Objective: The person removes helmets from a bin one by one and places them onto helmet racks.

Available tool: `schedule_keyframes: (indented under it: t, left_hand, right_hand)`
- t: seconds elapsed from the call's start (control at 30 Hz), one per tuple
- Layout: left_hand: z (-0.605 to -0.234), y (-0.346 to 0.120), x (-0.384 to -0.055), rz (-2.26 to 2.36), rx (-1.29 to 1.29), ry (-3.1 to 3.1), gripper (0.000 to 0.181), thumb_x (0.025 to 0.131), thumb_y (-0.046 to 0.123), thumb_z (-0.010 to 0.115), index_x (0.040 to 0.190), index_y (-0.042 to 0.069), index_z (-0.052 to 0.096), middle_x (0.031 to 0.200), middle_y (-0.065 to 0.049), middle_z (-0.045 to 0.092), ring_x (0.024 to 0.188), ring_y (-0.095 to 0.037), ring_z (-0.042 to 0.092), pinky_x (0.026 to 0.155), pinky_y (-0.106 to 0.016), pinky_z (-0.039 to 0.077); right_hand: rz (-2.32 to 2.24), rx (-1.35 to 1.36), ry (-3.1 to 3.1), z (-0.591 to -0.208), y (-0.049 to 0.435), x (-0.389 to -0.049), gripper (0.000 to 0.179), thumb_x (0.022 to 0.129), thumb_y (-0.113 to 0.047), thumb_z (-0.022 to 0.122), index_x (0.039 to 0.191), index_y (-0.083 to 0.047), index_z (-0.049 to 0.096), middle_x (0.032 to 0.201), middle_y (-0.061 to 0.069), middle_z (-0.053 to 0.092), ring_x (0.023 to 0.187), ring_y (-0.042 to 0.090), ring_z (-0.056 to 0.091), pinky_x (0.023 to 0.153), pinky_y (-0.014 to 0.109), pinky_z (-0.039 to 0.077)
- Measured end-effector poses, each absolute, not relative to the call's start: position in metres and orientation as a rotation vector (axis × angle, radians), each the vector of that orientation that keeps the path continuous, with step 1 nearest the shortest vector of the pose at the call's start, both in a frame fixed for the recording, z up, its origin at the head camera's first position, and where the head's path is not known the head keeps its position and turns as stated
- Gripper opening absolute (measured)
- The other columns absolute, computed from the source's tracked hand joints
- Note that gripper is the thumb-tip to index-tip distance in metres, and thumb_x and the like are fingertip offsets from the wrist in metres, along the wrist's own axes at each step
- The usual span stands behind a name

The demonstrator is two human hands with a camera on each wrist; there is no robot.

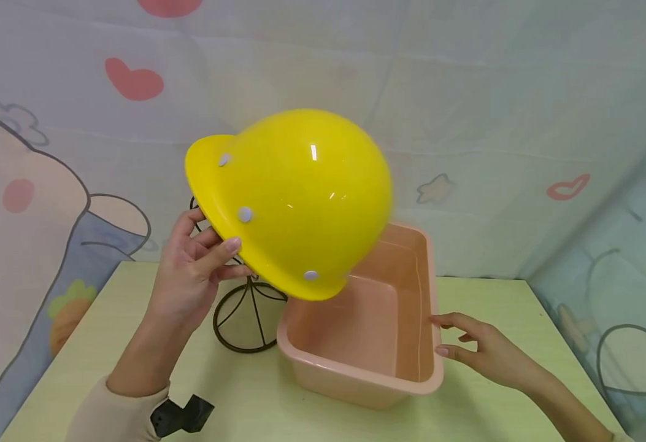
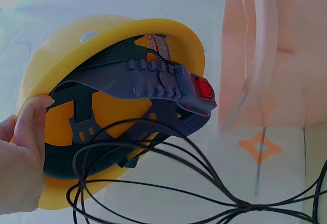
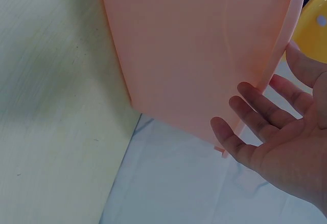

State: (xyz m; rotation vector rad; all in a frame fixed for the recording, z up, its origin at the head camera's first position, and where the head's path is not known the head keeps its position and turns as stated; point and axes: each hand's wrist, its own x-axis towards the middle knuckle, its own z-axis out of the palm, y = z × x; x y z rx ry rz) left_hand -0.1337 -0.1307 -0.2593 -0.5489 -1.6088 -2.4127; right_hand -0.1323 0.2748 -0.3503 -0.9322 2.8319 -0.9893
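Note:
A yellow hard hat hangs tilted above a pink plastic basin. My left hand grips it by the brim, with the thumb on the outer side. Inside the hat, the left wrist view shows a dark headband with a red buckle piece. At the basin's right rim, my right hand touches with fingertips, its fingers loosely extended along the outer wall. The hat hides the basin's far left corner.
Left of the basin stands a black wire stand, its upper part mostly behind my left hand and the hat; its loops cross the left wrist view. Everything rests on a pale table against a printed cloth backdrop.

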Motion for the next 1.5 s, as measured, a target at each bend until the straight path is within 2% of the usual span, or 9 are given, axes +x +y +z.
schedule_keyframes:
  t: [0.47, 0.63, 0.93, 1.17, 1.5]
  left_hand:
    - [-0.270, -0.154, -0.130, -2.499, -0.525, -1.372, 0.034, 0.086, -0.016, 0.048, 0.114, 0.002, 0.039, 0.106, -0.013, 0.065, 0.086, -0.024, 0.066, 0.062, -0.032, 0.055]
    - [-0.276, -0.160, -0.129, -2.523, -0.538, -1.305, 0.036, 0.086, -0.018, 0.047, 0.116, 0.000, 0.038, 0.107, -0.015, 0.063, 0.090, -0.025, 0.065, 0.063, -0.035, 0.055]
    - [-0.285, -0.166, -0.130, -2.513, -0.480, -1.325, 0.036, 0.087, -0.015, 0.047, 0.118, 0.002, 0.037, 0.108, -0.013, 0.064, 0.091, -0.023, 0.065, 0.064, -0.033, 0.055]
    - [-0.293, -0.173, -0.130, -2.575, -0.468, -1.235, 0.035, 0.088, -0.016, 0.045, 0.117, 0.001, 0.037, 0.105, -0.014, 0.064, 0.090, -0.024, 0.065, 0.063, -0.034, 0.055]
    - [-0.299, -0.180, -0.133, -2.658, -0.452, -1.096, 0.033, 0.088, -0.016, 0.043, 0.116, 0.000, 0.038, 0.105, -0.015, 0.063, 0.090, -0.025, 0.064, 0.062, -0.035, 0.056]
  right_hand:
    - [-0.987, -0.918, 2.842, -0.350, 0.274, -0.132, 0.039, 0.085, -0.021, 0.065, 0.121, -0.009, 0.055, 0.121, 0.003, 0.057, 0.111, 0.004, 0.048, 0.077, 0.028, 0.049]
    - [-0.986, -0.907, 2.840, -0.351, 0.274, -0.132, 0.040, 0.086, -0.022, 0.065, 0.122, -0.009, 0.055, 0.121, 0.004, 0.057, 0.111, 0.005, 0.048, 0.078, 0.028, 0.049]
    - [-0.988, -0.887, 2.832, -0.350, 0.273, -0.131, 0.040, 0.086, -0.023, 0.064, 0.123, -0.010, 0.054, 0.122, 0.003, 0.057, 0.112, 0.005, 0.048, 0.078, 0.028, 0.049]
    - [-0.991, -0.882, 2.827, -0.350, 0.273, -0.131, 0.040, 0.086, -0.023, 0.064, 0.123, -0.010, 0.054, 0.123, 0.004, 0.056, 0.112, 0.006, 0.048, 0.079, 0.033, 0.050]
    - [-0.987, -0.866, 2.832, -0.350, 0.273, -0.130, 0.041, 0.086, -0.024, 0.064, 0.123, -0.009, 0.054, 0.123, 0.004, 0.056, 0.113, 0.006, 0.047, 0.079, 0.028, 0.049]
